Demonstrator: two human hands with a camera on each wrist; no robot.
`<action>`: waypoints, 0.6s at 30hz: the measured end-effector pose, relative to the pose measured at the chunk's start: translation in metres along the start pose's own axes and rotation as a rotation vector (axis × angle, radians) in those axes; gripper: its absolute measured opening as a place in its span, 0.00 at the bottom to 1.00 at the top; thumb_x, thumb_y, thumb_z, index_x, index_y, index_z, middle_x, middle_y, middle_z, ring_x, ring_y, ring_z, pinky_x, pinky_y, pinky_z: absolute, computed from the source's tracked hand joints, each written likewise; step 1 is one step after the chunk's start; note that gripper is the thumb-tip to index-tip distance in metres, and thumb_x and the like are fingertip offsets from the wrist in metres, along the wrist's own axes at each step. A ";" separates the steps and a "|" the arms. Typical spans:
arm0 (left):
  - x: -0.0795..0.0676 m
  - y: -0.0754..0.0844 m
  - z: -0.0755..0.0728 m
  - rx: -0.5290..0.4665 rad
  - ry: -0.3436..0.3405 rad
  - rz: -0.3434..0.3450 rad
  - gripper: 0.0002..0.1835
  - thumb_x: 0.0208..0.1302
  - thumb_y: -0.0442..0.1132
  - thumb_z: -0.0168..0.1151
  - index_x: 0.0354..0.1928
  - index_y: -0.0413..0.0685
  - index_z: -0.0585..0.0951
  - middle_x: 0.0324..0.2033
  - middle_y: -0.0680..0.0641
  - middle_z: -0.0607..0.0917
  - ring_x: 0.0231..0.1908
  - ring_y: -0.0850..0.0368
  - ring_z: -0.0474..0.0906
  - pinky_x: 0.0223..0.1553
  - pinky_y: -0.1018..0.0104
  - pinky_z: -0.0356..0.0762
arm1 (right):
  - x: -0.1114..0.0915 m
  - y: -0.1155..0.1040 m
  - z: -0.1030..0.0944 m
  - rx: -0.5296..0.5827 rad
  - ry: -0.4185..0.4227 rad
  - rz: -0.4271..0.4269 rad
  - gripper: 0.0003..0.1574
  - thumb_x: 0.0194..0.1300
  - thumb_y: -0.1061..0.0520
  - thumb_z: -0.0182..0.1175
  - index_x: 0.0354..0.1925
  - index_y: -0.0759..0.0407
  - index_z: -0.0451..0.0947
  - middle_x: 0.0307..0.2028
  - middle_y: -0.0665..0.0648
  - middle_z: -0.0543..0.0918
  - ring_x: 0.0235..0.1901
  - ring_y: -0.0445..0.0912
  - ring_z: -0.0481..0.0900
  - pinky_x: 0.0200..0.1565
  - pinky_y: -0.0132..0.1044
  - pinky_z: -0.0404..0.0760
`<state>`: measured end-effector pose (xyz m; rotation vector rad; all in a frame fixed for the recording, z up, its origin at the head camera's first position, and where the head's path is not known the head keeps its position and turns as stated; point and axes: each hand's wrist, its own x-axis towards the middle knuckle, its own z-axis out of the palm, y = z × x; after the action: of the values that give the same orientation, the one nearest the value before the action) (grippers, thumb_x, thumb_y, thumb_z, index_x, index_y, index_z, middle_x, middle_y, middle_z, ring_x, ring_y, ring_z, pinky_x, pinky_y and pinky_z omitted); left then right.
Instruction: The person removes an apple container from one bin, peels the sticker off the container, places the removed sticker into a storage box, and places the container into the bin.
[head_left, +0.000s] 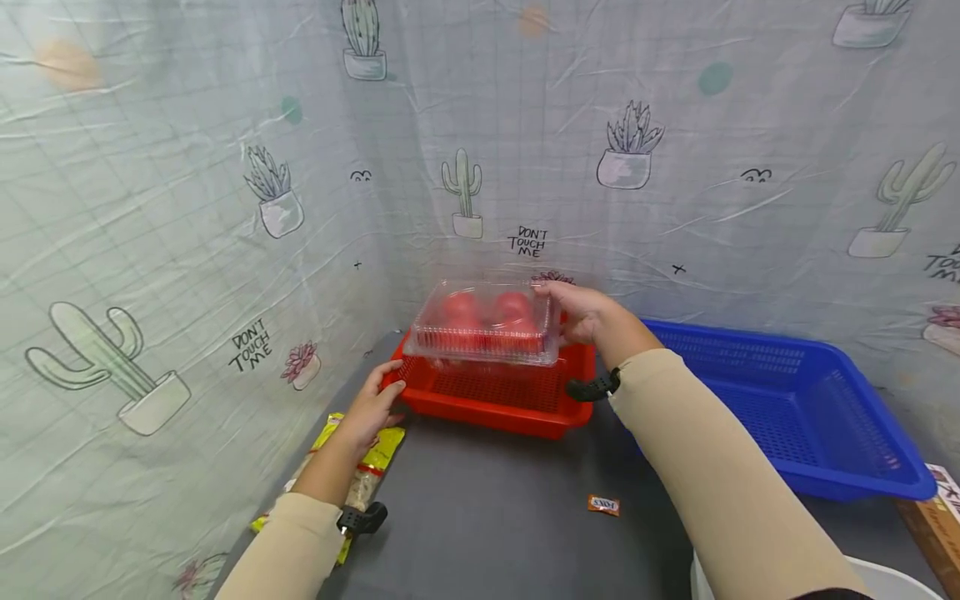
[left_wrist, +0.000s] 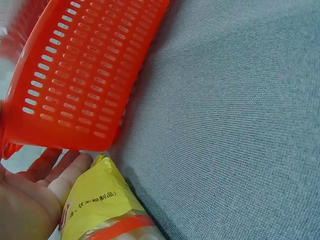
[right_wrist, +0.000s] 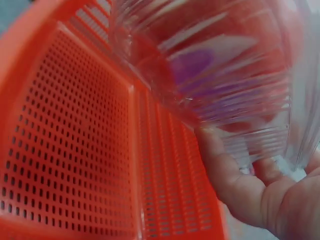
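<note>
My right hand [head_left: 585, 312] grips the right end of a clear plastic clamshell box [head_left: 483, 325] and holds it tilted over the red basket [head_left: 487, 425]. Red round items show through the box's ridged wall; their kind cannot be told. In the right wrist view, the thumb and fingers of that hand [right_wrist: 260, 195] pinch the box's edge, with the perforated basket behind. My left hand [head_left: 371, 408] holds the basket's left end at the rim. The left wrist view has its fingers [left_wrist: 60, 172] behind the basket's end wall, beside a yellow noodle packet [left_wrist: 102, 197].
A blue basket [head_left: 847, 467] stands to the right of the red one. On the grey table [head_left: 480, 517] lies a small orange candy wrapper [head_left: 603, 505]. Part of a white container [head_left: 892, 575] shows at the lower right. A patterned curtain [head_left: 480, 125] closes off the back and left.
</note>
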<state>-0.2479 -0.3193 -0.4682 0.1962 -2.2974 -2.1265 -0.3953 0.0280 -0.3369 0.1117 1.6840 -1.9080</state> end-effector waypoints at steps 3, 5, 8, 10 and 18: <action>-0.001 0.001 0.003 -0.011 -0.011 -0.012 0.30 0.84 0.38 0.49 0.83 0.54 0.59 0.80 0.36 0.57 0.75 0.34 0.64 0.68 0.29 0.70 | 0.016 0.005 -0.003 0.036 0.033 0.046 0.26 0.78 0.43 0.59 0.67 0.47 0.66 0.71 0.60 0.67 0.61 0.62 0.75 0.60 0.61 0.80; -0.002 0.002 0.004 -0.023 -0.023 -0.023 0.30 0.85 0.38 0.48 0.83 0.54 0.58 0.81 0.36 0.56 0.75 0.34 0.63 0.68 0.30 0.69 | 0.025 0.010 -0.004 0.072 0.053 0.080 0.33 0.77 0.43 0.61 0.71 0.50 0.63 0.73 0.59 0.66 0.64 0.62 0.73 0.64 0.62 0.77; 0.000 0.003 0.002 -0.039 -0.033 -0.022 0.30 0.85 0.38 0.48 0.83 0.53 0.57 0.81 0.36 0.55 0.76 0.33 0.62 0.69 0.30 0.68 | 0.039 0.020 -0.002 0.084 0.066 0.091 0.37 0.76 0.45 0.63 0.74 0.50 0.61 0.75 0.59 0.65 0.68 0.63 0.70 0.68 0.64 0.74; 0.001 0.004 0.001 -0.045 -0.030 -0.014 0.30 0.85 0.38 0.47 0.83 0.53 0.57 0.81 0.35 0.54 0.76 0.33 0.62 0.69 0.29 0.67 | 0.048 0.026 0.001 0.080 0.068 0.082 0.36 0.75 0.46 0.64 0.73 0.50 0.63 0.75 0.59 0.65 0.69 0.64 0.68 0.68 0.65 0.72; 0.001 0.005 0.003 -0.039 -0.002 -0.040 0.28 0.85 0.38 0.49 0.82 0.55 0.59 0.81 0.38 0.55 0.76 0.34 0.63 0.69 0.32 0.69 | 0.073 0.050 0.002 0.032 0.083 0.090 0.30 0.76 0.46 0.64 0.70 0.50 0.71 0.75 0.61 0.66 0.67 0.65 0.69 0.66 0.66 0.75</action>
<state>-0.2494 -0.3162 -0.4639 0.2421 -2.2703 -2.1893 -0.4314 -0.0020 -0.4116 0.2774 1.6735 -1.8867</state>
